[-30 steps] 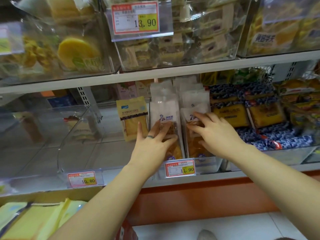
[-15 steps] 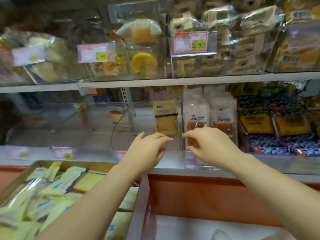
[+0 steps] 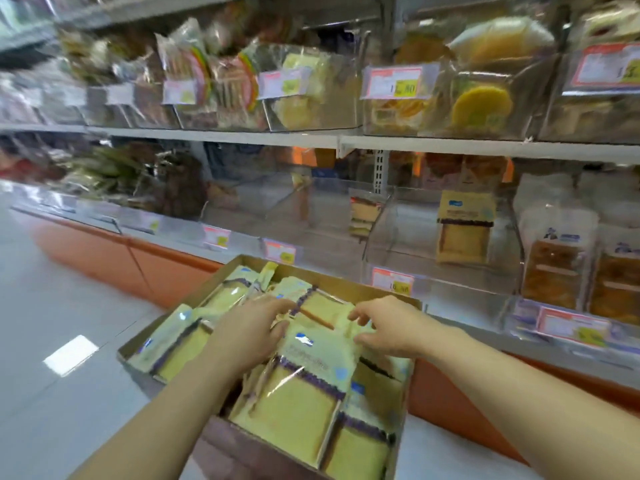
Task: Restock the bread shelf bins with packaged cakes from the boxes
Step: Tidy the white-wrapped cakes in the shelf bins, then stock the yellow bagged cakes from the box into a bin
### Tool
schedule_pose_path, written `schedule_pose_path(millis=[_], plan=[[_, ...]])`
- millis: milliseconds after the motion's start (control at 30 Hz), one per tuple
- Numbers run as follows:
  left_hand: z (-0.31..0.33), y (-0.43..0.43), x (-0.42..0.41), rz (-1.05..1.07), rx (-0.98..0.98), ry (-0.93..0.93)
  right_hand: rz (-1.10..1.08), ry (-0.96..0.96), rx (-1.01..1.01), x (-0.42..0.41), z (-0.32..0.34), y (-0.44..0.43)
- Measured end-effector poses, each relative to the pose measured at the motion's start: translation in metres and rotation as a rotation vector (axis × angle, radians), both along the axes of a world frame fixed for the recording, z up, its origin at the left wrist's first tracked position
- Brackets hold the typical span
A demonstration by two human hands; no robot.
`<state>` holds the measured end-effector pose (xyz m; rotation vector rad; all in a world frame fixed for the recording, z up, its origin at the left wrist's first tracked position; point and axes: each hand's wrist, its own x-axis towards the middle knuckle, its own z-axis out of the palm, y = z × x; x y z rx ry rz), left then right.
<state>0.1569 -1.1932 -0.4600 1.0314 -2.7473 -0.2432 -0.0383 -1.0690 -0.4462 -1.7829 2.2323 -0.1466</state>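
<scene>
An open cardboard box (image 3: 349, 283) stands in front of the shelf, filled with several yellow packaged cakes (image 3: 301, 407) with purple trim. My left hand (image 3: 247, 329) lies on the packs at the middle of the box, fingers spread and reaching forward. My right hand (image 3: 388, 327) hovers just right of it over the packs, fingers curved, thumb apart, nothing clearly gripped. Above the box, a clear shelf bin (image 3: 384, 233) holds one upright yellow cake pack (image 3: 464, 233).
White packs of brown cake (image 3: 554, 261) fill the bin to the right. The upper shelf (image 3: 433, 142) carries clear bins of assorted breads with price tags. An orange shelf base (image 3: 104, 251) runs along the tiled floor (image 3: 52, 323) at left.
Both hands left the white packs in the shelf bin and dropped down into the cardboard box. The view swung left and downward.
</scene>
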Motion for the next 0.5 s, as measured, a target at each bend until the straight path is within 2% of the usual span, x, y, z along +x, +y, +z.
schedule_pose_path(millis=[100,300,500], plan=[[-0.010,-0.004,0.016,0.040,0.048,-0.004,-0.013,-0.142,0.082,0.019,-0.011,-0.016],[-0.028,0.003,0.025,0.047,0.206,0.056,-0.075,-0.251,0.082,0.035,-0.016,-0.029],[-0.031,0.003,0.029,0.052,0.350,0.163,-0.054,-0.323,-0.016,0.037,-0.017,-0.024]])
